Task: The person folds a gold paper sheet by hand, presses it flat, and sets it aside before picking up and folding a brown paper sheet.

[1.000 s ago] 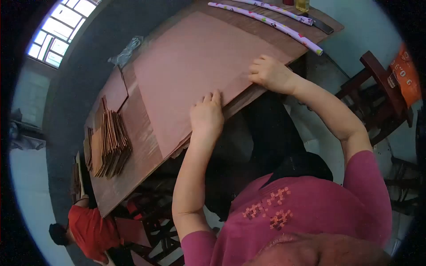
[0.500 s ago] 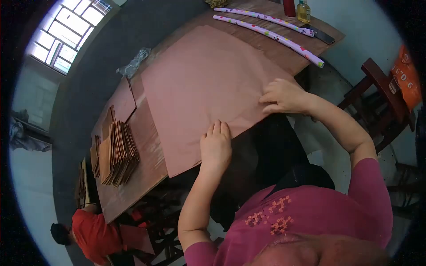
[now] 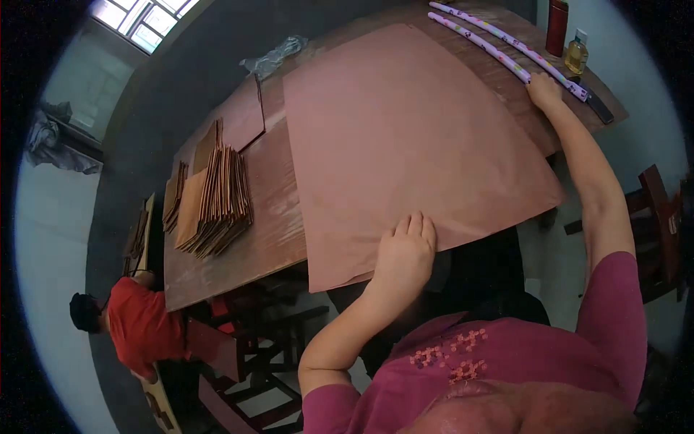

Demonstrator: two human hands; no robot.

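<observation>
Ideally, the left hand (image 3: 406,253), fingers close together, weighs evenly on the brown sheet (image 3: 390,137); the right hand (image 3: 546,92) (grip unclear) meets a patterned tube (image 3: 484,47).

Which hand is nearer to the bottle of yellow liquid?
The right hand: it is at the end of a patterned roll, close to the bottle. The left hand rests by the brown sheet's near edge, farther off.

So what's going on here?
A person is at a wooden table. Their left hand lies on the near edge of a large pinkish-brown sheet; their right hand is at the near end of a patterned roll, its grip unclear. Folded brown pieces sit left of the sheet.
</observation>
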